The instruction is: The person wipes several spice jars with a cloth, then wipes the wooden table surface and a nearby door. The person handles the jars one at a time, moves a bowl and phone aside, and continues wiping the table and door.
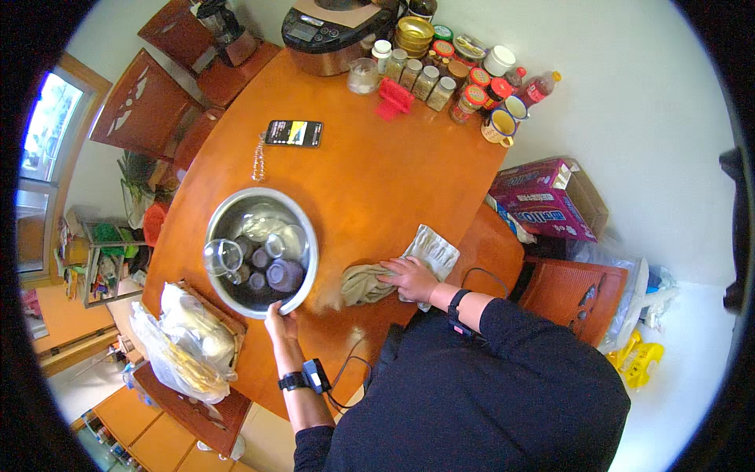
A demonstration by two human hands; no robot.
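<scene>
My left hand [281, 324] grips the near rim of a large metal basin [312, 236], its thumb over the edge. Inside the basin lie several small dark purple cups [284, 275] and clear glassware. A clear glass pot [223, 257] sits at the basin's left side, partly over the rim. My right hand [413, 279] rests with spread fingers on a crumpled beige cloth [364, 284] on the wooden table [365, 183]. Beside and partly under that hand lies a white, ribbed cloth [435, 251]. Whether the fingers pinch the beige cloth cannot be told.
A phone [294, 133] and a beaded chain [258, 158] lie beyond the basin. Plastic bags [189, 342] sit at the table's left edge. A rice cooker [336, 35], spice jars [426, 82], a red clip [395, 98] and enamel mugs [501, 125] line the far side.
</scene>
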